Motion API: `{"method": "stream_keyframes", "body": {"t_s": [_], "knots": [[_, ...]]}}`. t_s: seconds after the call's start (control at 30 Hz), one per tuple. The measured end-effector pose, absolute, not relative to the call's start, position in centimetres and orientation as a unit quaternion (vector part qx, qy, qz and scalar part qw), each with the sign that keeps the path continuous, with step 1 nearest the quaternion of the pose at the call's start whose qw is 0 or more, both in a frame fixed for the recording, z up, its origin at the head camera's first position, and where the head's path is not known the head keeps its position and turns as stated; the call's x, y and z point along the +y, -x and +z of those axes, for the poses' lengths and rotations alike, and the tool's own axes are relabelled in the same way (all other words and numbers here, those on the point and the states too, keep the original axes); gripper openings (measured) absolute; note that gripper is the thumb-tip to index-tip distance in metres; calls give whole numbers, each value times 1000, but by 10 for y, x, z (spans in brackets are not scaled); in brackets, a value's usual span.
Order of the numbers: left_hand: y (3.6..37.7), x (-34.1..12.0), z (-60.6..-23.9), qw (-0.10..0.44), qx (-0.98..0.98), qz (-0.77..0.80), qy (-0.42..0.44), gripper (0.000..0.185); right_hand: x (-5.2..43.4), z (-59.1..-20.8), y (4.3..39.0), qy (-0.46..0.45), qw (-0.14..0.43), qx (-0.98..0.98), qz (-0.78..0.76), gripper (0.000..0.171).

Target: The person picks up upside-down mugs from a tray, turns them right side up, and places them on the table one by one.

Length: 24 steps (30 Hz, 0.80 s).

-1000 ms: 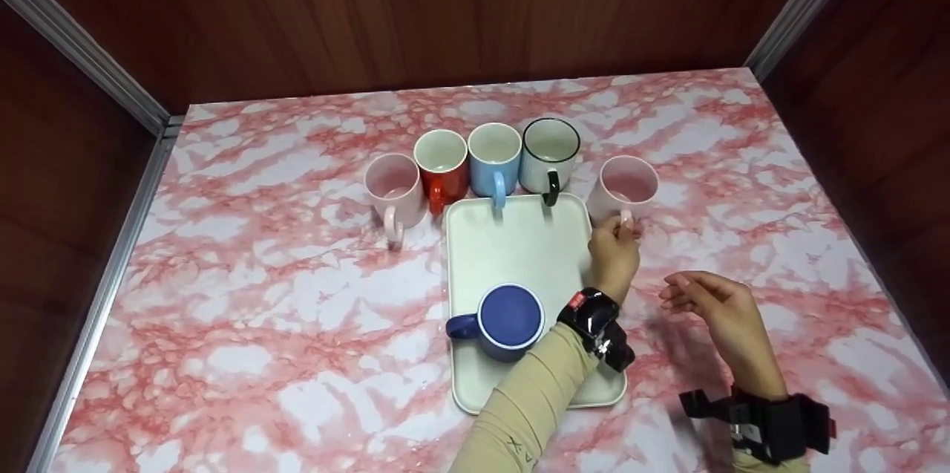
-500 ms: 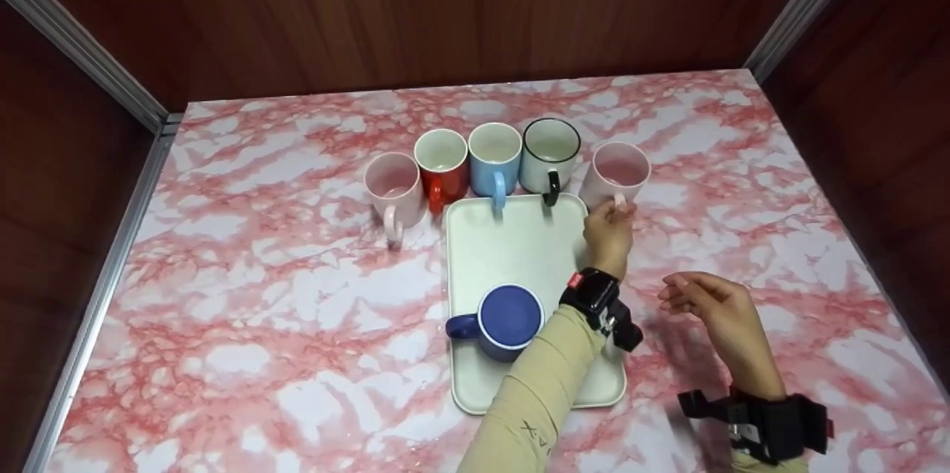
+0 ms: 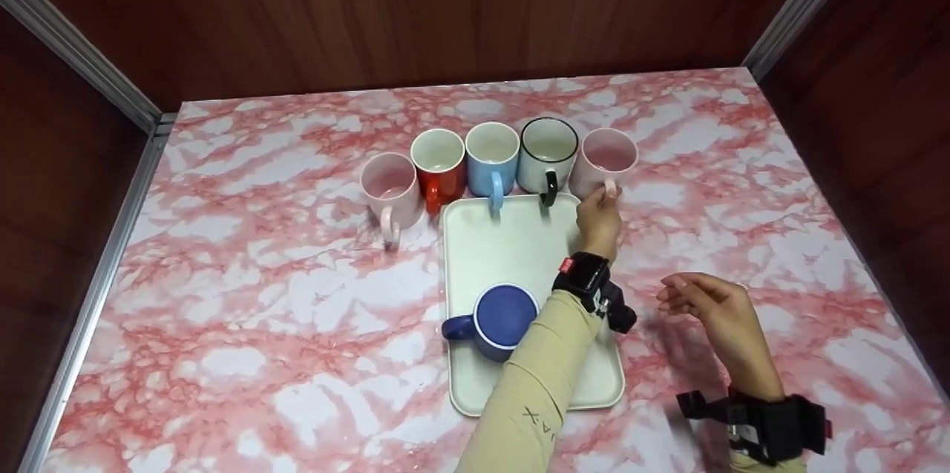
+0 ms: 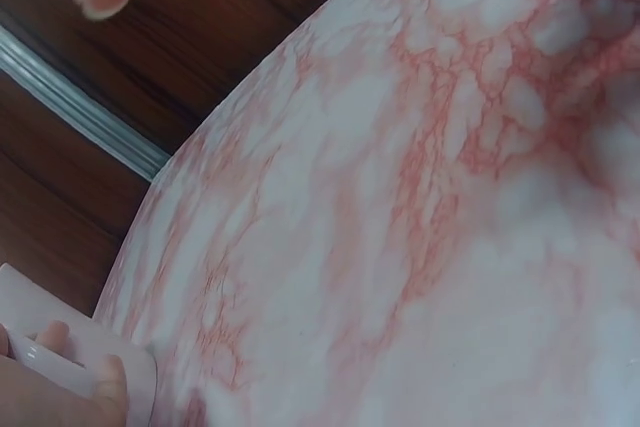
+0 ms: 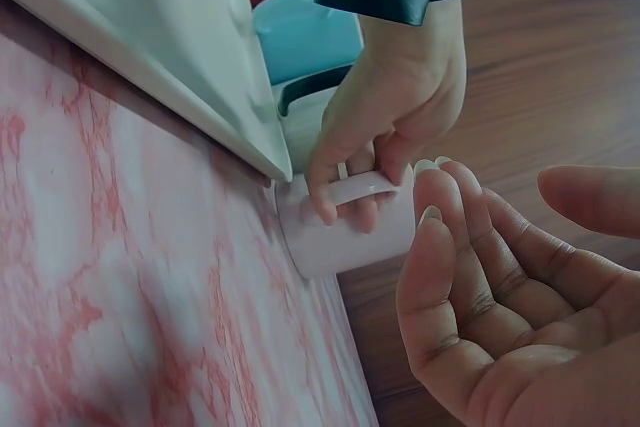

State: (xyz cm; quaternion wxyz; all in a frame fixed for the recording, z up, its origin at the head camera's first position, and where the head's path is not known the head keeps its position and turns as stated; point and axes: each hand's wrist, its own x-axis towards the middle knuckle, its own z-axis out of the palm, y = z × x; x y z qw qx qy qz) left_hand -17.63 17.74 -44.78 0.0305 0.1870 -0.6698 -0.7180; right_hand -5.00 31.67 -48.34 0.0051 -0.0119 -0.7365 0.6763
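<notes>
At the right end of a row of mugs, my left hand (image 3: 600, 220) grips the handle of a pink mug (image 3: 610, 154), which stands upright close against a white mug with a black rim and handle (image 3: 548, 157); whether they touch I cannot tell. The right wrist view shows the left hand's fingers (image 5: 328, 192) hooked through that handle. Holding nothing, my right hand (image 3: 727, 324) hovers nearer the front right with loosely bent fingers. A light blue mug (image 3: 492, 161), a red mug (image 3: 438, 161) and a second pink mug (image 3: 390, 187) continue the row leftward.
A pale tray (image 3: 486, 243) lies in front of the row, carrying a dark blue mug (image 3: 507, 313) with its handle to the left. My left forearm crosses over the tray. Wooden panels (image 3: 445, 12) stand behind and beside the marbled table (image 3: 297, 310).
My left hand has slid the right pink mug away from me and leftward, up beside the white mug. The right hand and the other mugs have stayed in place.
</notes>
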Motion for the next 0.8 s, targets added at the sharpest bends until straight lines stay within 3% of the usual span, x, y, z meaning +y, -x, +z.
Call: {"method": "stream_keyframes", "body": {"t_s": [0.2, 0.33, 0.43, 0.6, 0.8], "knots": [[183, 177, -458, 28, -681, -709, -180, 20, 299, -454, 41, 5, 13, -733, 680, 40], [219, 194, -527, 51, -706, -691, -146, 29, 301, -459, 42, 4, 13, -725, 688, 38], [233, 196, -551, 40, -688, -712, -135, 32, 311, -476, 46, 0, 14, -707, 707, 32], [196, 171, -480, 3, -656, -738, -159, 33, 320, -491, 52, 1, 8, -706, 708, 28], [178, 166, -458, 21, -660, -736, -150, 32, 299, -455, 43, 23, 3, -744, 668, 39]]}}
